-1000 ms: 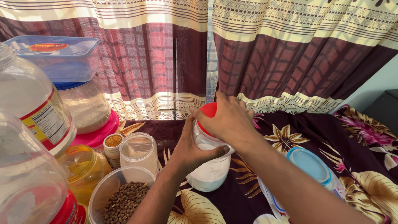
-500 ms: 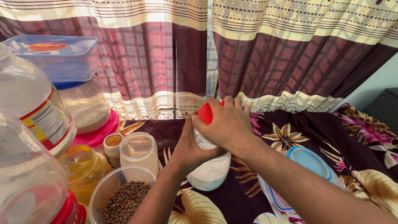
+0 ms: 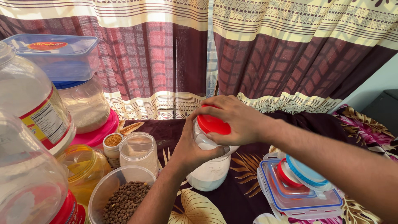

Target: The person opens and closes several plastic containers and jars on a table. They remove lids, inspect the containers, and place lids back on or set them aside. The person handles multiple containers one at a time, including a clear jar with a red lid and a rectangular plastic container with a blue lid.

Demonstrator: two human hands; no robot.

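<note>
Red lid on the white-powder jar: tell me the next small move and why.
Probably twist the red lid tighter with the right hand. Its fingers wrap the lid atop the jar, which the left hand steadies.

Crowded at nine o'clock, open cloth at six

Your jar (image 3: 210,166) is hemmed at nine by the small clear jar (image 3: 139,150) and bowl of brown seeds (image 3: 120,195); the lidded box (image 3: 296,195) blocks four o'clock; floral cloth (image 3: 232,199) lies free.
</note>
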